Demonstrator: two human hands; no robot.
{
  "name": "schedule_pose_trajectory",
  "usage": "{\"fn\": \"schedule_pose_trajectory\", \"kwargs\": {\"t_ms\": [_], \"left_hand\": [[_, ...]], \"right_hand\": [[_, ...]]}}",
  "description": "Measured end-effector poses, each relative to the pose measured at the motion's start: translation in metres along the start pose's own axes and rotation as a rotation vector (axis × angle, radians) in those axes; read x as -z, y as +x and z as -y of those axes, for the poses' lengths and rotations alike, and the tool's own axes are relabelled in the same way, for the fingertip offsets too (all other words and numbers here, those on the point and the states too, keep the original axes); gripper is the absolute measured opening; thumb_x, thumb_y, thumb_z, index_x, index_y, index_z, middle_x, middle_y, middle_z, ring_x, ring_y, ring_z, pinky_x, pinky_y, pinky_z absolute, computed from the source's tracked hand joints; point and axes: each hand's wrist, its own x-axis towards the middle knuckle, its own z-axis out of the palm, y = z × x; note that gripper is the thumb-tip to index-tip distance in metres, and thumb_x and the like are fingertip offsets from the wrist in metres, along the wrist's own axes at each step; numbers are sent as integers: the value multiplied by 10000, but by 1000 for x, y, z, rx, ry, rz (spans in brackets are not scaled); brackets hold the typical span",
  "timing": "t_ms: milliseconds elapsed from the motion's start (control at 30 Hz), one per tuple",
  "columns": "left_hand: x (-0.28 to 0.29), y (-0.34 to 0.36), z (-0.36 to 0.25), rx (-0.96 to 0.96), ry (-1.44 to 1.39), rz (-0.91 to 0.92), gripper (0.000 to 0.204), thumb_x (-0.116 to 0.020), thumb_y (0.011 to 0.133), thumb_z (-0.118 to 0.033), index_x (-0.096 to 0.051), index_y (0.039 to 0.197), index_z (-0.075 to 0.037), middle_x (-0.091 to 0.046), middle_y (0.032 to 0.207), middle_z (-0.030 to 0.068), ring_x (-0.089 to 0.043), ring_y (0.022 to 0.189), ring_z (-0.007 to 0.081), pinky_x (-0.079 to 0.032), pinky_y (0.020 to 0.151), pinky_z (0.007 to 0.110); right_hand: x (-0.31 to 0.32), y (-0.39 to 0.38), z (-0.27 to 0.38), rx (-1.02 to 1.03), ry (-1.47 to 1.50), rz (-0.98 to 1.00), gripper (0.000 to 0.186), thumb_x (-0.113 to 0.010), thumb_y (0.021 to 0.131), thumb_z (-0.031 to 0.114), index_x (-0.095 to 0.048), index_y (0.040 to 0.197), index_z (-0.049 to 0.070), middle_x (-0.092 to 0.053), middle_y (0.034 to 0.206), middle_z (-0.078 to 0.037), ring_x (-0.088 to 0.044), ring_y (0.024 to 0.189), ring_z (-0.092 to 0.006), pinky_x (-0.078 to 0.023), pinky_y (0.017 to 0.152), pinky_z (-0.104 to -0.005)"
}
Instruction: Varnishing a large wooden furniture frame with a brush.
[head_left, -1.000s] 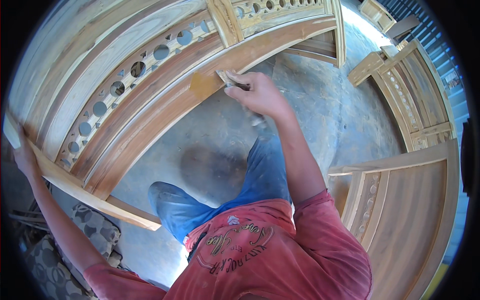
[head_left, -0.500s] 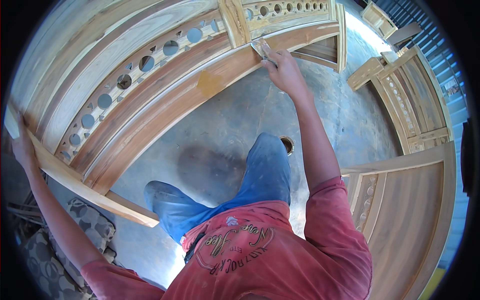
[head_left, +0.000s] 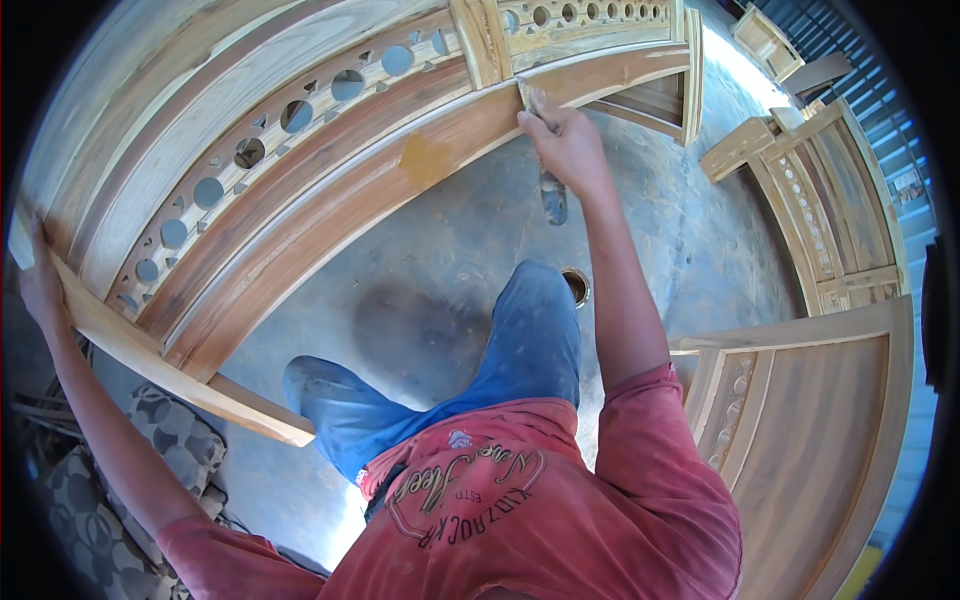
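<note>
The wooden door frame [head_left: 330, 190] stands tilted on the concrete floor [head_left: 450, 290], pale and reddish mouldings running along it beside a band of round cut-outs, with a yellowish patch on its inner rail. The putty knife [head_left: 548, 180] has its blade pressed against that rail, handle hanging downward.

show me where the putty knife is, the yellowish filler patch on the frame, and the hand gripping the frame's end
putty knife [head_left: 552, 195]: head view, on its dark handle.
filler patch [head_left: 425, 160]: head view, patch's middle.
left hand [head_left: 40, 285]: head view, back of the hand.
</note>
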Motion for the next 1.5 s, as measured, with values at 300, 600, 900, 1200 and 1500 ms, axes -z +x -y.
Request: {"fn": "schedule_pose_trajectory", "kwargs": {"t_ms": [300, 600, 900, 1200, 1500], "left_hand": [[1, 9, 10, -2, -18, 39, 1042, -541, 759, -874, -647, 1309, 6, -664, 1247, 224, -676, 1100, 337, -534, 949, 431], [-2, 10, 2, 25, -10, 87, 1016, -542, 764, -869, -669, 1284, -5, -677, 1221, 217, -681, 1084, 328, -530, 947, 415], [-2, 18, 14, 43, -14, 139, 991, -543, 768, -864, -692, 1260, -17, -691, 1196, 210, -685, 1069, 318, -526, 944, 398], [2, 18, 15, 40, -56, 121, 969, -560, 773, -849, -693, 1255, -18, -698, 1181, 196, -684, 1063, 309, -524, 944, 390], [3, 14, 10, 49, -49, 120, 945, -579, 778, -832, -694, 1249, -20, -705, 1165, 179, -683, 1057, 298, -522, 944, 380]], "right_hand": [[-3, -14, -26, 212, -52, -39, 402, -672, 907, 161, -673, 1300, 81, -580, 871, -101, -508, 725, -238, -454, 705, -327], [-17, -16, -26, 255, -60, -26, 431, -648, 927, 104, -639, 1358, 115, -544, 927, -109, -495, 739, -239, -452, 722, -333], [-40, -24, -10, 240, 26, -93, 415, -641, 918, 129, -658, 1333, 128, -578, 906, -166, -554, 709, -291, -491, 712, -385], [4, -21, -4, -147, 205, 12, 484, -661, 903, 225, -625, 1332, 6, -674, 848, -168, -624, 740, -237, -512, 680, -339], [-38, -5, 8, -25, 264, -248, 548, -669, 881, 298, -621, 1231, -120, -725, 777, -195, -640, 593, -323, -537, 618, -366]]}}
